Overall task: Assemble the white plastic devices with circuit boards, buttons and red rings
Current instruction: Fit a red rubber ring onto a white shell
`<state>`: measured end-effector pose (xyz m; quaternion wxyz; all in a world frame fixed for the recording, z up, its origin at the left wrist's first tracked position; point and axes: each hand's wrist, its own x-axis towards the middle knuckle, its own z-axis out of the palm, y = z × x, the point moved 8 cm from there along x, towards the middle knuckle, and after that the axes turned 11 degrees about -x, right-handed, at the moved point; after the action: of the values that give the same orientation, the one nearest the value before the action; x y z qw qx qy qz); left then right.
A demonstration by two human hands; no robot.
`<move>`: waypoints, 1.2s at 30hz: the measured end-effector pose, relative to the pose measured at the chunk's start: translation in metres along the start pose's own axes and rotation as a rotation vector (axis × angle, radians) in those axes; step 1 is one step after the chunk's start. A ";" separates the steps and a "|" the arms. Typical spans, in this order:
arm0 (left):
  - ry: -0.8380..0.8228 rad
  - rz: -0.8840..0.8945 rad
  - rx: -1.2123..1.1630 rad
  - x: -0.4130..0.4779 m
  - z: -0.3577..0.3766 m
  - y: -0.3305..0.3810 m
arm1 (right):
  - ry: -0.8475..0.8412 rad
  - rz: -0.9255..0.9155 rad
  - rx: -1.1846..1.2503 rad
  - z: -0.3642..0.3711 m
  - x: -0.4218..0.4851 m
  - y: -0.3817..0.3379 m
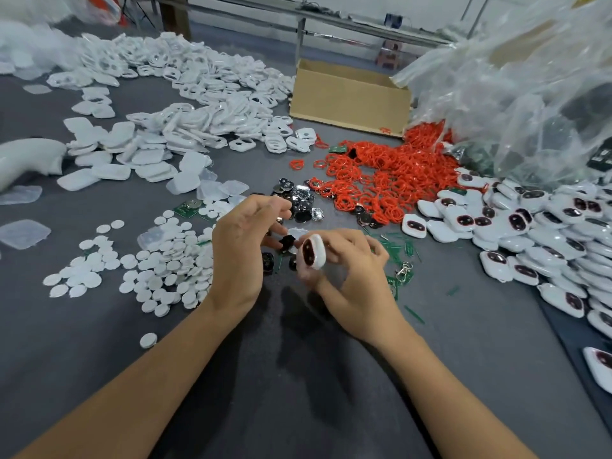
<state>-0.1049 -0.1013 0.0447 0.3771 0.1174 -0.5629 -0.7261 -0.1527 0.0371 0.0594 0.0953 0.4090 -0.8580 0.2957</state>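
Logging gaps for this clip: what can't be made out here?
Head view:
- Cardboard box interior: hidden by its near wall.
- Plastic bag contents: blurred by glare and folds.
- White device, back side: covered by the right hand.
- Whether the left hand pinches anything: too small, fingers overlap.

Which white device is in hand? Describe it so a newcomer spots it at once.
Start at the heap of red rings in the middle of the grey table and come toward the person. There the right hand grips one white device with a dark oval window. Unlike the pile of devices lying at the right, it alone is lifted off the table.
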 end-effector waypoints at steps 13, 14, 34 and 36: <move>-0.019 0.000 -0.007 -0.001 0.002 0.001 | -0.047 -0.022 -0.021 0.008 -0.002 0.005; -0.021 0.003 -0.005 0.000 0.002 0.001 | 0.005 -0.021 -0.002 0.003 -0.002 0.004; -0.038 -0.004 -0.008 -0.001 0.005 -0.001 | 0.030 -0.105 -0.098 0.007 -0.003 -0.009; -0.036 0.000 0.000 -0.001 0.005 -0.001 | -0.003 -0.126 -0.085 0.011 -0.004 -0.011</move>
<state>-0.1075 -0.0972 0.0453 0.3671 0.1042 -0.5695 -0.7280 -0.1412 0.0279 0.0541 0.1298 0.4582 -0.8425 0.2519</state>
